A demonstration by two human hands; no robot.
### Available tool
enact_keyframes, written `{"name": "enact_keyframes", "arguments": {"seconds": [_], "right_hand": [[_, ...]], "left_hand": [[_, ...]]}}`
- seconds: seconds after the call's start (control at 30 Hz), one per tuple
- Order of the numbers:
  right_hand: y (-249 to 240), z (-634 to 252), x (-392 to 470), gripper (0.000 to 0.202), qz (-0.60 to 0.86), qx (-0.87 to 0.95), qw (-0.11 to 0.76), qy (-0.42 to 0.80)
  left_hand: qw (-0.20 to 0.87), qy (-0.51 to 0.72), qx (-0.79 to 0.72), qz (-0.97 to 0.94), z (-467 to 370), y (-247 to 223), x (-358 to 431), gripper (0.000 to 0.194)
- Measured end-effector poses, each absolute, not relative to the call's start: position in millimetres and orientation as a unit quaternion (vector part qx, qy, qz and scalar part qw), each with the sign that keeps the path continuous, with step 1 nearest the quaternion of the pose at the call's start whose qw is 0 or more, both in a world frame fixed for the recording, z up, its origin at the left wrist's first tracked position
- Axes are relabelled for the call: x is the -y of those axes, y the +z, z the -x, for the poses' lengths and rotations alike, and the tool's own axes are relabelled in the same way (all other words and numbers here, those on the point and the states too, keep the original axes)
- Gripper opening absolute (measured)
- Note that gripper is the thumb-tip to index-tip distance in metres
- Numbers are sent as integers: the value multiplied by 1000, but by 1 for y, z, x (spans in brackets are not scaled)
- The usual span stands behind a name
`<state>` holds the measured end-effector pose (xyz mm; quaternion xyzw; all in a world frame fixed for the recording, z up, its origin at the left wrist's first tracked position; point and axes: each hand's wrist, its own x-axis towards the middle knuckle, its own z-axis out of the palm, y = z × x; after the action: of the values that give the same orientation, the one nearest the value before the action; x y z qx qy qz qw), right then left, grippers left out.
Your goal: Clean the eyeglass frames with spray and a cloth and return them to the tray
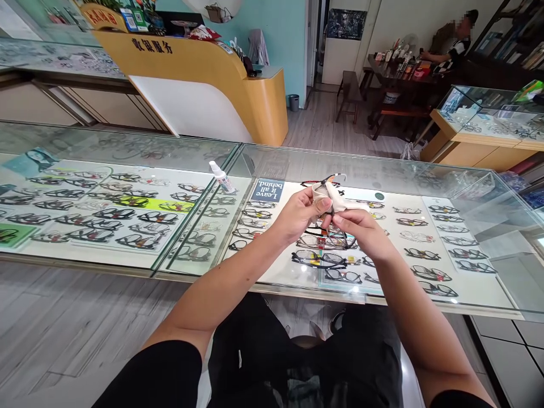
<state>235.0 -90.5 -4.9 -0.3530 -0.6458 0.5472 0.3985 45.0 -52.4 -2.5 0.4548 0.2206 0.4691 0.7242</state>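
Observation:
Above the glass display counter, both my hands are closed around a pair of eyeglasses (328, 180) and a cream-coloured cloth (339, 199). My left hand (301, 214) grips them from the left, its thumb pressed on the cloth. From the right, my right hand (359, 228) pinches the lower part with thumb and fingers, and the cloth drapes over its knuckles. A dark temple of the eyeglasses sticks up past the cloth. Fingers and cloth hide most of the frame and lenses. A small white spray bottle (221, 178) stands on the glass top, left of my hands.
Under the glass top (263, 288) lie rows of eyeglass frames (131, 214) and a blue sign (267, 191). A yellow service desk (266, 105) is beyond the counter. Far right, a person (450, 45) is at a dark table, near another display case (488, 122).

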Motion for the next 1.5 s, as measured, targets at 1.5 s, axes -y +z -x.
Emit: {"name": "enact_keyframes", "arguments": {"seconds": [1.5], "right_hand": [[13,-246,103,59,325,543,423,648]], "left_hand": [[-34,531,-169,-830,-23,-10,42,36]]}}
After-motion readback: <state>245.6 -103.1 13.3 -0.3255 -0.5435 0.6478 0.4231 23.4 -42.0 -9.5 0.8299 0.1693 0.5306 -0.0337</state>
